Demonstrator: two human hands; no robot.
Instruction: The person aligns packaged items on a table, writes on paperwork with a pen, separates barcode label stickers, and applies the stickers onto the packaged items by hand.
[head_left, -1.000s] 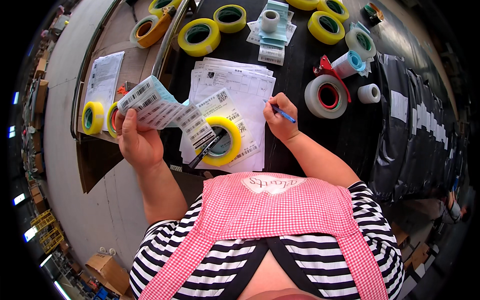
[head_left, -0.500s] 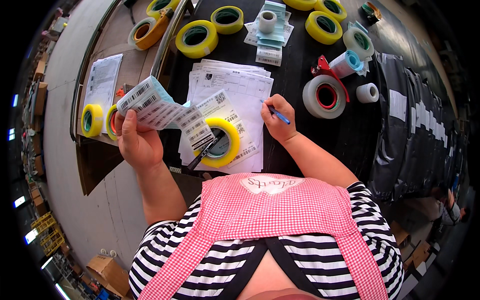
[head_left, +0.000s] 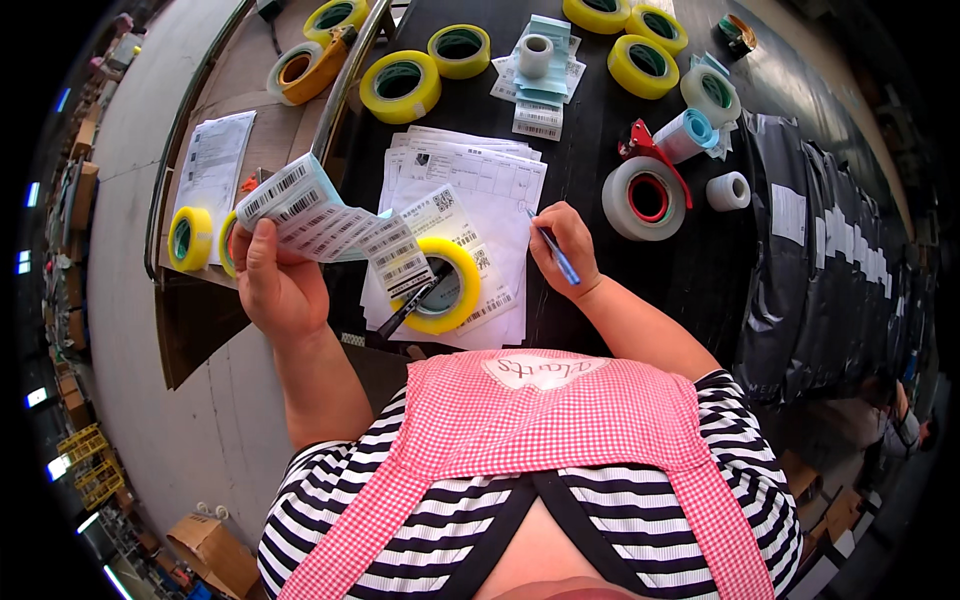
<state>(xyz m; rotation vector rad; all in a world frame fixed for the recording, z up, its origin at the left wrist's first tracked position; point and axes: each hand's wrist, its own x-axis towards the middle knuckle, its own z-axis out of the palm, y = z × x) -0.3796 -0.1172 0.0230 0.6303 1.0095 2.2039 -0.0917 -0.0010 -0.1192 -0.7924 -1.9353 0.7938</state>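
Observation:
My left hand (head_left: pixel 280 275) is closed on a strip of barcode labels (head_left: pixel 315 220), its thumb on the near face. The strip curls over to the right, and its end lies by a yellow tape roll (head_left: pixel 462 300). That roll rests on a stack of printed sheets (head_left: pixel 490 190), with a black slender tool (head_left: pixel 402 311) lying across its hole. My right hand (head_left: pixel 565 245) grips a blue pen (head_left: pixel 558 255), tip at the sheets' right edge. Under the tape roll, a sheet with square codes (head_left: pixel 443 207) shows partly.
Several yellow tape rolls (head_left: pixel 400 87) stand along the far side. A red tape dispenser (head_left: pixel 655 160) with clear tape and a small white roll (head_left: pixel 728 191) sit to the right. Black packages (head_left: pixel 800 260) line the right edge. A side table (head_left: pixel 262 135) holds papers and more tape.
My right hand has turned, and the pen now points more steeply, its rear end toward me. The left hand and label strip have barely moved.

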